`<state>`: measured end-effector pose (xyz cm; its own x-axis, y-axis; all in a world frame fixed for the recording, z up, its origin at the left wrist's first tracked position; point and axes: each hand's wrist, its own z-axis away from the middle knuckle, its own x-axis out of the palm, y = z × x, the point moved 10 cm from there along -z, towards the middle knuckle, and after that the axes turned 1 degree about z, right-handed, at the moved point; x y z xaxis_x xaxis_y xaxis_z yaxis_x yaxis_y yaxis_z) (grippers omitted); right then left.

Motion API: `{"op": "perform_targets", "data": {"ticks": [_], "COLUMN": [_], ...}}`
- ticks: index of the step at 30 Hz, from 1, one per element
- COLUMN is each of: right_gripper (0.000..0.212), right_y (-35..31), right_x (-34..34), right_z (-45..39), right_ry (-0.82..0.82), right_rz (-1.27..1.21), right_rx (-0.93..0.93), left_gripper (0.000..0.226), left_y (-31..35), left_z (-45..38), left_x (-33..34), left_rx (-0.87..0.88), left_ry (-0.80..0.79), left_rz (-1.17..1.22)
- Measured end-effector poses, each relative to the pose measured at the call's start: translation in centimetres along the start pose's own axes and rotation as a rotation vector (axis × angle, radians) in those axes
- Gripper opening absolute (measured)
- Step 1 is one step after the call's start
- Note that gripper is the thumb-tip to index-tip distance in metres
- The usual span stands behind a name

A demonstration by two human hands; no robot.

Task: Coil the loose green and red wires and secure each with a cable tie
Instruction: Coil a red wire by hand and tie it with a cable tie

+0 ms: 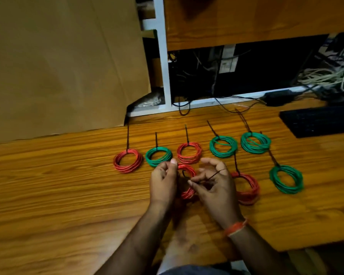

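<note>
Wood-grain desk (48, 185) fills the lower view, with a large cardboard sheet (64, 62) leaning at the back left and a black keyboard (322, 121) at the right edge. Seven tied wire coils lie on the desk: a back row running red coil (128, 160), green coil (158, 156), second red coil (189, 153), second green coil (223, 146) and third green coil (255, 142), then nearer the person a third red coil (247, 188) and a fourth green coil (286, 179). Each carries a black tie whose tail points away from the person. Between the hands, near the desk's front, is the held red coil (187, 181). The left hand (163, 183) grips its left side, fingers curled round the loops. The right hand (214, 185) pinches a black cable tie (213, 176) between thumb and fingertips, the strap running through the coil's opening. An orange thread band (235, 228) circles the right wrist.
</note>
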<state>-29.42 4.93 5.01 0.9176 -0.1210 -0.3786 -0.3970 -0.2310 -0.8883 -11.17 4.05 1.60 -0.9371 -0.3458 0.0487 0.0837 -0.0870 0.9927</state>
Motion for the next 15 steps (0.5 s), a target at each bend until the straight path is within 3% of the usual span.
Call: {"op": "perform_targets", "data": {"ticks": [4, 10, 15], "right_gripper": [0.023, 0.022, 0.023], "right_y": [0.6, 0.5, 0.4], "right_x": [3.8, 5.3, 5.8], "right_z": [0.0, 0.0, 0.8], "right_ry": [-0.063, 0.022, 0.039], "right_rz": [-0.065, -0.022, -0.033], "right_rx": [0.058, 0.058, 0.031], "left_gripper": [0.036, 0.038, 0.038], "left_y": [-1.1, -3.8, -6.1], "left_z": [-0.4, -0.1, -0.1], "left_x": [-1.5, -1.6, -2.1], "left_rx": [-0.077, -0.278, -0.422], "left_ry": [-0.039, -0.079, -0.026], "left_rz": [0.122, 0.35, 0.322]}}
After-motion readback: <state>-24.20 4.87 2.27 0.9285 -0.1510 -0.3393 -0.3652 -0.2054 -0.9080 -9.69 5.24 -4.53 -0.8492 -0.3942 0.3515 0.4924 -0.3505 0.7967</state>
